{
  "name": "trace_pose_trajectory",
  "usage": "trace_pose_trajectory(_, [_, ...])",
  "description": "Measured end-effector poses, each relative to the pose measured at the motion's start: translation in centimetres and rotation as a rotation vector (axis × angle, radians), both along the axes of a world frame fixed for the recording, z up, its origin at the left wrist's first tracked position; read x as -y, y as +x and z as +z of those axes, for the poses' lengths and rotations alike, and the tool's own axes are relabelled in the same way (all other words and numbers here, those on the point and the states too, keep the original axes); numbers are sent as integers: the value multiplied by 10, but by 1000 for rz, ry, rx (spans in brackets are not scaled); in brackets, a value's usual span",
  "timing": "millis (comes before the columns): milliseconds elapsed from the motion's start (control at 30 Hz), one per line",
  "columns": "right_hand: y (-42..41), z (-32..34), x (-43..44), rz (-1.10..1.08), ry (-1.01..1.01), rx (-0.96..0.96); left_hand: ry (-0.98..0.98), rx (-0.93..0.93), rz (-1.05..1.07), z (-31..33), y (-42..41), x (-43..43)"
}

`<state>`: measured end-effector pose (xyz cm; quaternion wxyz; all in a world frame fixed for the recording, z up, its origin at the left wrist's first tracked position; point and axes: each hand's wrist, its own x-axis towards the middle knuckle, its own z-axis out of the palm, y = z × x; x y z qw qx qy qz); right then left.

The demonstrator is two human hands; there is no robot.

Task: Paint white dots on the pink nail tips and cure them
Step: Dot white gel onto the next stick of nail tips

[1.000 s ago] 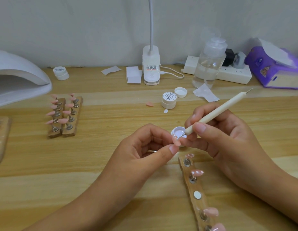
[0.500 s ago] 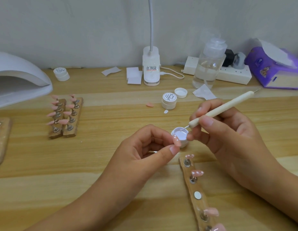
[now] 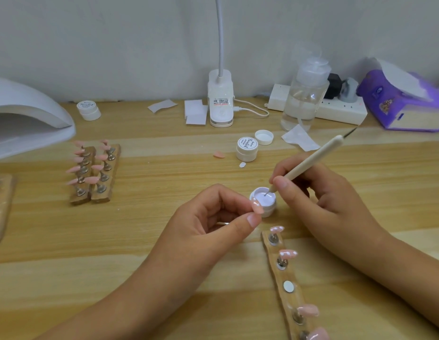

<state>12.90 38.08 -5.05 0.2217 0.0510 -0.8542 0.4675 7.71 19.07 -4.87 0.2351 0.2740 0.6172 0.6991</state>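
Observation:
My left hand (image 3: 211,224) pinches a pink nail tip (image 3: 257,206) on its small stand between thumb and forefinger, just left of an open white gel pot (image 3: 265,200). My right hand (image 3: 319,202) grips a cream dotting pen (image 3: 309,164), its metal point down in the white gel. A wooden holder strip (image 3: 287,278) runs toward me under my hands; its two far pink tips (image 3: 277,228) carry white dots, and one magnet spot on it is bare. The white curing lamp (image 3: 29,119) stands at the far left.
Two wooden strips of plain pink tips (image 3: 93,171) lie left of centre. A closed gel pot (image 3: 247,148), a loose lid (image 3: 264,137), a loose pink tip (image 3: 219,154), a clip lamp base (image 3: 220,99), a clear pump bottle (image 3: 304,94), a power strip and a purple tissue pack (image 3: 407,101) line the back.
My right hand has lifted the pen away from the nail tip and swung its point down into the gel pot. My left hand has hardly moved.

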Motion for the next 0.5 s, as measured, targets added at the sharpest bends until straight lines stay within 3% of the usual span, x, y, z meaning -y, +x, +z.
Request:
trace_pose_trajectory(333, [-1, -2, 0, 16, 26, 47, -8, -1, 12, 1, 0, -1])
trace_pose_trajectory(500, [0, 1, 0, -3, -116, 11, -8, 2, 9, 1, 0, -2])
